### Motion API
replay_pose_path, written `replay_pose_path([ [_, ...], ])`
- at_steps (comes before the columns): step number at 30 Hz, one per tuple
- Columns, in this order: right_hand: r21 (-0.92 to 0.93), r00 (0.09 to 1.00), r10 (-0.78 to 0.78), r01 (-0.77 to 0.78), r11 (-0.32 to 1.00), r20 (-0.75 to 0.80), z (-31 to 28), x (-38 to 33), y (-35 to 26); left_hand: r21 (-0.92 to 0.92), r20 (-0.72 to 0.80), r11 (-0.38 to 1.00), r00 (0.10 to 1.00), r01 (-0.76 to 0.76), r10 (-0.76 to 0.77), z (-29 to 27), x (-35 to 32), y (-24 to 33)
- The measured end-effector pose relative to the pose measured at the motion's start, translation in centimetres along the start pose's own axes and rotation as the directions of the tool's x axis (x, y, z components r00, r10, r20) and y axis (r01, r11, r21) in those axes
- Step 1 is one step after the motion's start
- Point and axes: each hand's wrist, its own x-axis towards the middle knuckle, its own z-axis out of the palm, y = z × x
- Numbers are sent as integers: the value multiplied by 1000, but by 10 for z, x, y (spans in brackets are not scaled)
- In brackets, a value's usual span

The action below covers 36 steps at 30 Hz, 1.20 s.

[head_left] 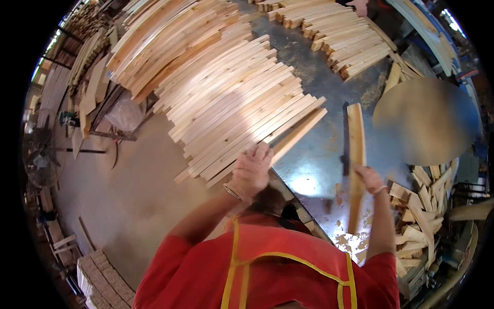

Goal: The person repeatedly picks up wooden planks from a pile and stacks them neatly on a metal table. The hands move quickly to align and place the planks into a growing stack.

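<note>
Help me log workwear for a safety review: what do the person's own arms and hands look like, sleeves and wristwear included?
Red sleeves reach to about the elbows; the forearms below are bare. The left hand has what looks like a ribbed cuff at its wrist; a pale band circles the wrist of the right hand. Whether the hands are gloved is unclear.

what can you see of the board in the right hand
The board is long, narrow and looks like plain, pale yellow-brown wood. It runs nearly upright in the picture, right of the row of light boards, its lower part blurred. The right hand grips it from the right, around mid-length. Whether it touches the shiny grey surface is unclear.
</note>
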Motion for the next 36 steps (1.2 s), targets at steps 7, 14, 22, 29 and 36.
replay_pose_path([
  [7, 931, 922, 354, -255, 260, 153, 46, 101, -249, -16, -681, 976, 713, 216, -169, 28, -50, -131],
  [14, 913, 995, 100, -25, 408, -18, 9, 124, -262, -898, 339, -437, 721, 56, -604, 65, -85, -224],
  [22, -157, 872, 449, -480, 863, -196, -45, -28, 37, -860, -229, 417, 508, 295, -831, 7, -97, -175],
  [29, 8, 976, 168, -170, 985, 136, -50, -23, 3, -445, -447, 868, 895, -221, -1, -7, 3, 29],
  [36, 197, 800, 375, -319, 927, -468, -61, -146, 172, 211, 27, 886, 908, -414, 418, 35, 52, 212],
])
